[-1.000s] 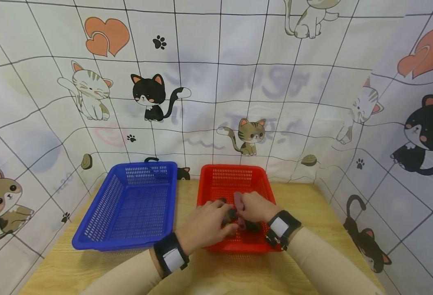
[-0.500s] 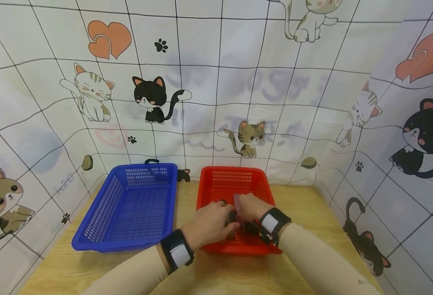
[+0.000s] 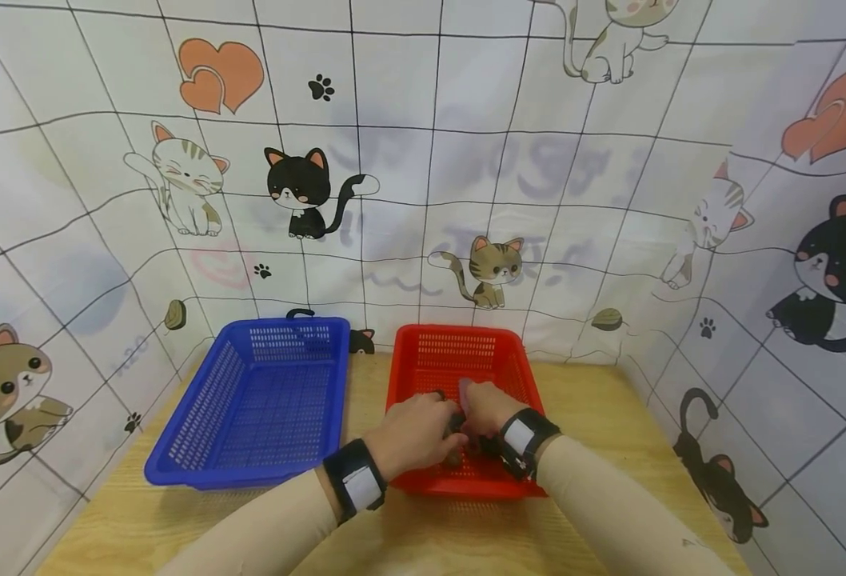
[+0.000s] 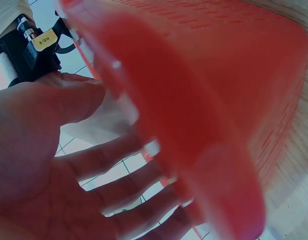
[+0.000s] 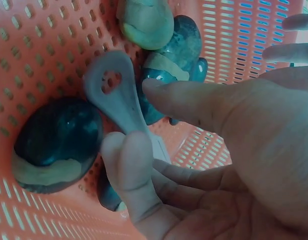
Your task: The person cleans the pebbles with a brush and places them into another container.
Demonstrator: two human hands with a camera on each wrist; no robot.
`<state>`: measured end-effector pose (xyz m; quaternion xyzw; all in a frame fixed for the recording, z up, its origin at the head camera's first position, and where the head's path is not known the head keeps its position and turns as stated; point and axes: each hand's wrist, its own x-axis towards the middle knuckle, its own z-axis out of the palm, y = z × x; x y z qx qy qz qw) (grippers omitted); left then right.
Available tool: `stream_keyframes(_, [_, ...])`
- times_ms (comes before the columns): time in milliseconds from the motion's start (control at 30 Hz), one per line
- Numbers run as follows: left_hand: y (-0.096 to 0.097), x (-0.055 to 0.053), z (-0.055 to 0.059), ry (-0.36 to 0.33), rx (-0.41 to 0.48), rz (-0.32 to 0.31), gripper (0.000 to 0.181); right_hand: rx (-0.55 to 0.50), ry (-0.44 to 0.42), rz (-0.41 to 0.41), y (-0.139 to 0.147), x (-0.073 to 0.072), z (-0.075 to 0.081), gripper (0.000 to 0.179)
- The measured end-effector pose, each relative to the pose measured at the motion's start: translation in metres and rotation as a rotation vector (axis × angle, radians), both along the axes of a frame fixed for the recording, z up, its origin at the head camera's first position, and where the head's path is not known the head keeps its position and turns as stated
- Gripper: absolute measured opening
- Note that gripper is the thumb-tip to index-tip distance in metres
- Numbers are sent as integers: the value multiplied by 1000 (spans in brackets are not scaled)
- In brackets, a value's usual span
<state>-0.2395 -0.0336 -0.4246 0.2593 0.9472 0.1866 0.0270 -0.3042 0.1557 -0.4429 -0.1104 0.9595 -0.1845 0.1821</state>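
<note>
In the head view my right hand (image 3: 492, 410) is in the red basket (image 3: 459, 330), gripping a mauve flat-handled tool (image 3: 464, 390). The right wrist view shows this tool's oval-holed handle (image 5: 106, 75) running between thumb and fingers; its far part is hidden behind the fingers. A glossy dark oval with a tan band (image 5: 56, 135) lies beside it. Across the handle are another dark rounded piece (image 5: 185, 37) and a pale green oval (image 5: 146, 25). My left hand (image 3: 419, 432) reaches over the basket's left side, fingers loosely extended (image 4: 129, 192); the rim hides its fingertips.
To the left on the wooden table (image 3: 581, 424) stands a larger blue basket (image 3: 265, 408). A white sheet (image 3: 401, 80) printed with cats and grid lines hangs behind and along both sides. Black straps (image 3: 354, 480) circle both wrists.
The right hand has moved slightly left and now covers more of the mauve tool. The left hand has shifted a little right. The view has tilted slightly.
</note>
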Motion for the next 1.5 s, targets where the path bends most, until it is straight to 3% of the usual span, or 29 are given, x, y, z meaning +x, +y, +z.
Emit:
stream_keyframes(233, [6, -5, -2, -23, 8, -6, 32, -13, -2, -55, -3, -2, -5, 17])
stream_keyframes(467, [10, -9, -4, -40, -11, 6, 32, -30, -16, -90, -3, -7, -12, 28])
stream_keyframes(600, [12, -10, -5, -45, -36, 14, 32, -54, -28, -79, 2, -17, -23, 35])
stream_keyframes(633, [12, -11, -5, -47, -41, 16, 32, -67, -15, -48, 7, -26, -34, 38])
stream_keyframes(733, [13, -11, -5, -64, -47, 20, 33, -64, -27, -45, 9, -31, -39, 38])
stream_keyframes(833, [12, -12, -4, -86, -43, 19, 33, -83, -56, -66, 9, -27, -32, 32])
stream_keyframes(867, [12, -12, -3, -91, -42, 19, 33, -80, -74, -99, 5, -17, -21, 28])
stream_keyframes(1033, [10, -15, -1, -113, -33, 21, 30, -125, -86, -110, 6, -5, -6, 19])
stream_keyframes(1267, [8, -18, 5, -123, -75, 22, 31, -51, -73, -126, 11, -11, -2, 16])
stream_keyframes(1500, [7, -20, 12, -123, -96, 13, 28, -25, 6, -63, 17, -11, 9, 11])
